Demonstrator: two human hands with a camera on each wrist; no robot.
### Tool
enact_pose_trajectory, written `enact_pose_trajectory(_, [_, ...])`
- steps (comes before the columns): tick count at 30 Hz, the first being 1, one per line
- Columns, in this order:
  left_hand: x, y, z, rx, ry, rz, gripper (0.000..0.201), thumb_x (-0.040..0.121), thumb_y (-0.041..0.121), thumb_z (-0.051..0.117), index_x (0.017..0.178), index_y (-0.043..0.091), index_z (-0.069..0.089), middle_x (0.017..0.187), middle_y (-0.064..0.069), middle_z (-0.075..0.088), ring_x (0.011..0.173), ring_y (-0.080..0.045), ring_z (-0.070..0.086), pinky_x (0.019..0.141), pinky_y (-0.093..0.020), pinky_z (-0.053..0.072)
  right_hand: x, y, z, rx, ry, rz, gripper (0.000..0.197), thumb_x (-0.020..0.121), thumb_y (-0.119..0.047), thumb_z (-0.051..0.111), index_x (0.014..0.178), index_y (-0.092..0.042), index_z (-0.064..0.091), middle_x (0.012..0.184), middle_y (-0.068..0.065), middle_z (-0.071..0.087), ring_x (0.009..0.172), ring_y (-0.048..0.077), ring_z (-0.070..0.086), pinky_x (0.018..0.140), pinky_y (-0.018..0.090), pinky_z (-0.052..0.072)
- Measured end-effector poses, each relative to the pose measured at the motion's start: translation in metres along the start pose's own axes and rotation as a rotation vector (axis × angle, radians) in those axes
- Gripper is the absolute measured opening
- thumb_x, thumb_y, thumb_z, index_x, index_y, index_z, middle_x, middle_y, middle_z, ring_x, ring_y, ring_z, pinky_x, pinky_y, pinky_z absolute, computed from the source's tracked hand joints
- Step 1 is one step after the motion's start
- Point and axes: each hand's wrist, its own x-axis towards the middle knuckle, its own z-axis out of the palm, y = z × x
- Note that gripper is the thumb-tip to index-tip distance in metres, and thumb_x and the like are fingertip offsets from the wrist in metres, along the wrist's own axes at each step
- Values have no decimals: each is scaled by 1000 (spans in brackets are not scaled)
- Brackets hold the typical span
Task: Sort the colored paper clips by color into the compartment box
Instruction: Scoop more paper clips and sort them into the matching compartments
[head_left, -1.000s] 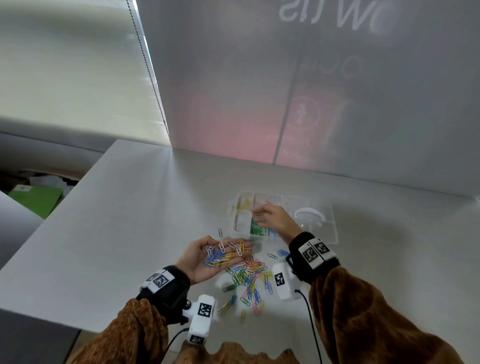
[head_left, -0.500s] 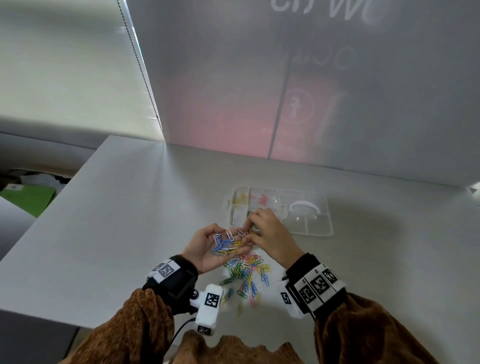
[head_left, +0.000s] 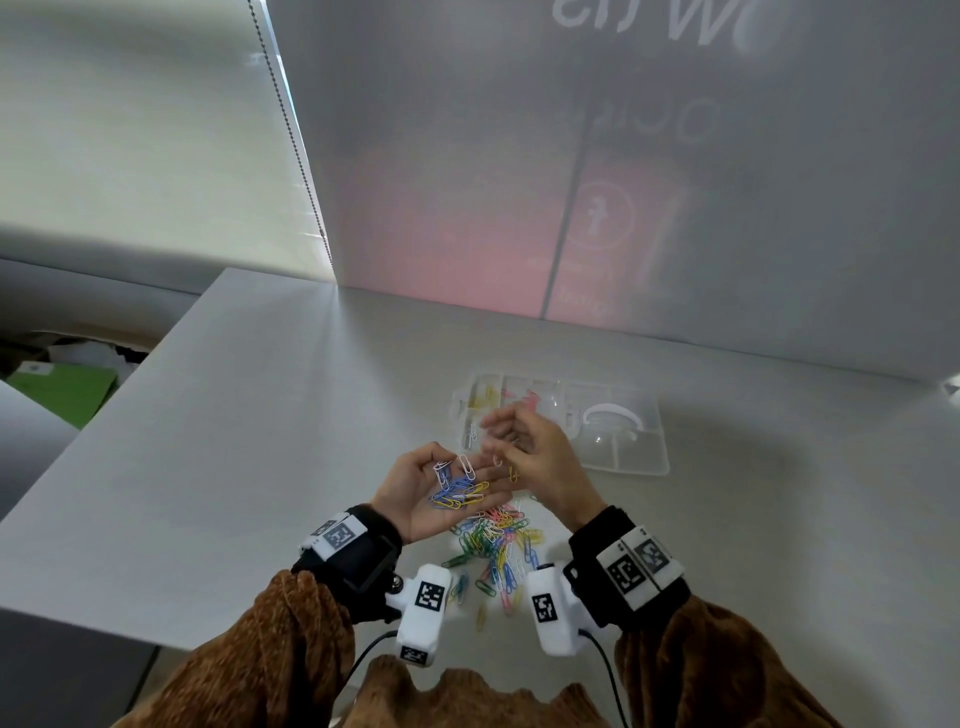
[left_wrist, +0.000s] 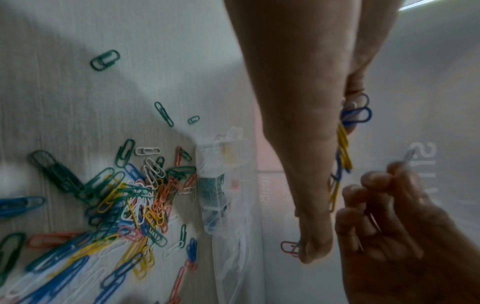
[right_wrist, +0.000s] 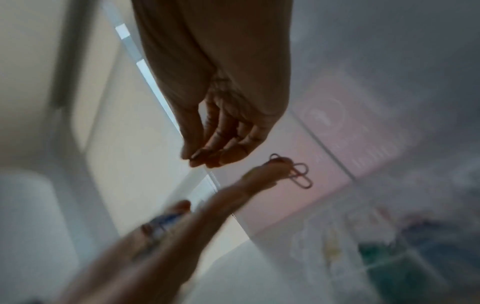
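My left hand (head_left: 415, 493) lies palm up above the table and carries several blue, yellow and white paper clips (head_left: 460, 488). My right hand (head_left: 535, 452) hovers just past the left fingertips. In the left wrist view my right hand (left_wrist: 384, 216) has its fingers curled, pinching a pale clip (left_wrist: 408, 158). Beyond both hands sits the clear compartment box (head_left: 649, 467), with yellow clips (head_left: 483, 397), pink clips (head_left: 530, 402) and white clips (head_left: 471, 434) in separate cells. Green clips (left_wrist: 210, 187) fill another cell. A mixed pile of clips (head_left: 493, 545) lies on the table under my wrists.
A white curved piece (head_left: 610, 413) lies in the box's right half. A frosted partition (head_left: 571, 182) stands behind the table. The table's left edge (head_left: 104, 431) runs diagonally, with a green object (head_left: 62, 389) below it. Stray green clips (left_wrist: 105, 60) lie apart from the pile.
My right hand came back from the box to my left palm, took a clip and now lifts away toward the box. My left hand rose slightly, still carrying its clips.
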Motion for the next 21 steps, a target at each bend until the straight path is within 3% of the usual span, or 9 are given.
enact_pose_trajectory(2, [0,0,0,15,31,-5,52,71,11,57,116,-14,51,124,-33,50,130,-47,35,111,-50,29,3,0,-1,98,-42,150,17,92,0,45,103,-7,56,77,3,56,56,4,55,54,16,46])
enact_pose_trajectory(4, [1,-1,1,42,27,-11,52,72,13,55,118,-12,50,124,-31,51,128,-44,38,113,-50,27,5,2,0,-42,-89,210,16,92,-3,42,103,-6,54,81,4,56,59,7,53,56,18,46])
enact_pose_trajectory(6, [1,-2,3,61,21,-7,48,73,12,55,115,-11,53,119,-29,55,118,-41,49,112,-50,28,5,6,5,-331,-135,112,11,90,-11,52,100,-8,55,90,2,57,75,10,53,68,17,44])
enact_pose_trajectory(9, [0,-2,6,33,28,3,46,70,9,64,111,-10,56,110,-25,60,107,-36,57,104,-52,38,7,8,10,-575,-163,-24,12,85,-14,61,95,-8,58,90,0,53,79,10,47,63,6,32])
enact_pose_trajectory(12, [-1,-2,8,-1,28,6,54,83,31,62,114,-11,52,111,-24,57,112,-37,50,111,-52,29,9,8,10,-460,-119,-12,5,83,-5,60,86,-8,57,86,5,58,79,17,57,69,17,43])
enact_pose_trajectory(13, [-1,-1,7,2,12,-2,65,88,45,53,119,-13,49,117,-26,54,118,-39,45,115,-51,21,8,7,9,-368,-108,27,6,83,-3,58,84,-8,56,83,4,59,76,15,60,67,22,47])
enact_pose_trajectory(15, [0,0,3,25,-12,-36,86,89,64,34,125,-13,47,125,-29,52,126,-40,40,117,-48,13,5,2,7,-136,-118,138,6,87,-1,54,87,-6,52,76,1,57,66,8,60,57,19,49])
enact_pose_trajectory(18, [4,-2,-2,14,-9,-73,93,83,70,31,118,-12,56,121,-29,57,124,-40,47,114,-47,22,3,-5,3,52,-152,205,8,87,3,48,93,-1,52,68,0,53,53,2,53,48,13,43])
enact_pose_trajectory(21, [11,-6,-3,-33,69,-94,95,82,71,34,117,-15,55,121,-33,54,121,-48,47,108,-52,31,5,-7,2,108,-167,213,12,87,0,51,87,-9,58,71,2,55,53,0,57,49,13,45])
